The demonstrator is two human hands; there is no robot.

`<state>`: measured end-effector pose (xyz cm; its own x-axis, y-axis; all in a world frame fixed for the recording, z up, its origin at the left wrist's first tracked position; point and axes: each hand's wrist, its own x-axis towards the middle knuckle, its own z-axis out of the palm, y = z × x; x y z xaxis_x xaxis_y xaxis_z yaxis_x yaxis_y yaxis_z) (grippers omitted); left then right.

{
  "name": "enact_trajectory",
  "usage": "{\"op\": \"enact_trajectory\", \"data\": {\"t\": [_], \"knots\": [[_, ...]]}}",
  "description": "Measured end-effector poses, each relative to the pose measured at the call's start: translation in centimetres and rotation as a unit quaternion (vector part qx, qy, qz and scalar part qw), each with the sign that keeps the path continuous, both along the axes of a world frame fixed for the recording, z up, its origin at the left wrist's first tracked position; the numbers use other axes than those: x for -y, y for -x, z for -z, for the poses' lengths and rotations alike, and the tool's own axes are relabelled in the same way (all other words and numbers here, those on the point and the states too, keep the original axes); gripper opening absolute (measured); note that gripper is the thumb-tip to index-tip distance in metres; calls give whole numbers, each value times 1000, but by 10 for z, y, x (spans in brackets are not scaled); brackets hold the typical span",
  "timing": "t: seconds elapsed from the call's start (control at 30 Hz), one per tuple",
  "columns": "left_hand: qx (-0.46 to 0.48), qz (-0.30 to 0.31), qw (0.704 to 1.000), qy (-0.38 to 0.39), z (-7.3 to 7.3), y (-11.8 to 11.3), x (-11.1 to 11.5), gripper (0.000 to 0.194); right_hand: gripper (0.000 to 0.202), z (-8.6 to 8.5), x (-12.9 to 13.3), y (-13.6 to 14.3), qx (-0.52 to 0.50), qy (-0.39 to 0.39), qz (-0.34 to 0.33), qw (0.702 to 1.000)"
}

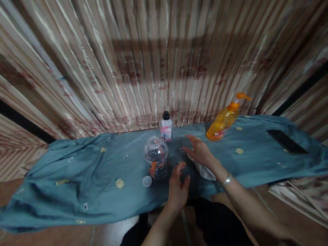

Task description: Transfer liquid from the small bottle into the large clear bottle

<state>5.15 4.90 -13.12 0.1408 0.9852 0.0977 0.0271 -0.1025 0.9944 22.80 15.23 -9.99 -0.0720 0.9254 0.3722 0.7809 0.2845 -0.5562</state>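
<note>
My left hand (178, 188) hovers near the front edge of the cloth-covered table, fingers apart, holding nothing. Just to its left stands a clear plastic jar (157, 162) with an orange mark and an uncapped mouth. A small white cap (147, 181) lies on the cloth beside the jar's base. My right hand (200, 150) is open with thumb and fingers spread, above or beside a white cloth (205, 171) that its wrist partly hides. Behind the jar is a small clear bottle (166, 128) with a black cap and pink label.
An orange pump bottle (224, 121) stands at the back right. A black phone (286, 141) lies farther right. The teal tablecloth (95, 194) is wrinkled, and a striped curtain (153, 62) hangs directly behind the table.
</note>
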Motion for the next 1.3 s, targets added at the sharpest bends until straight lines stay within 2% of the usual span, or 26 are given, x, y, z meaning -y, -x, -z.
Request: {"op": "enact_trajectory", "data": {"t": [0.13,0.23,0.3,0.37,0.47,0.53,0.6,0.7,0.8,0.9,1.0,1.1,1.3], "knots": [[14,-6,1000,-1,5,-4,-2,54,89,-33,-58,29,-43,-3,-8,999],[22,-14,1000,-3,9,-7,-3,59,102,-46,-89,50,-60,-2,-19,998],[25,-21,999,-4,12,-8,-4,62,98,-51,-100,61,-86,19,-17,996],[24,-26,999,-8,15,-10,-6,65,84,-53,-102,65,-97,35,-6,995],[19,-29,999,-21,17,-11,-8,71,73,-58,-89,55,-105,33,31,993],[-11,-36,998,-54,15,-13,-8,76,72,-62,-69,41,-110,25,59,992],[-58,-53,991,-107,11,-15,-9,81,65,-66,-40,25,-123,12,85,989],[-114,-81,976,-169,7,-19,-9,91,62,-69,14,10,-140,-6,82,987],[-125,-82,974,-168,6,-22,-9,104,61,-67,64,10,-150,27,67,986],[-95,-69,985,-125,6,-21,-10,114,60,-66,93,18,-154,70,37,985],[-70,-61,992,-88,5,-16,-10,111,61,-68,96,21,-189,72,9,979],[-68,-54,994,-72,3,-10,-7,107,62,-71,83,19,-255,39,7,966],[-75,-45,995,-57,0,-3,0,103,44,-68,71,26,-343,59,0,938]]}}
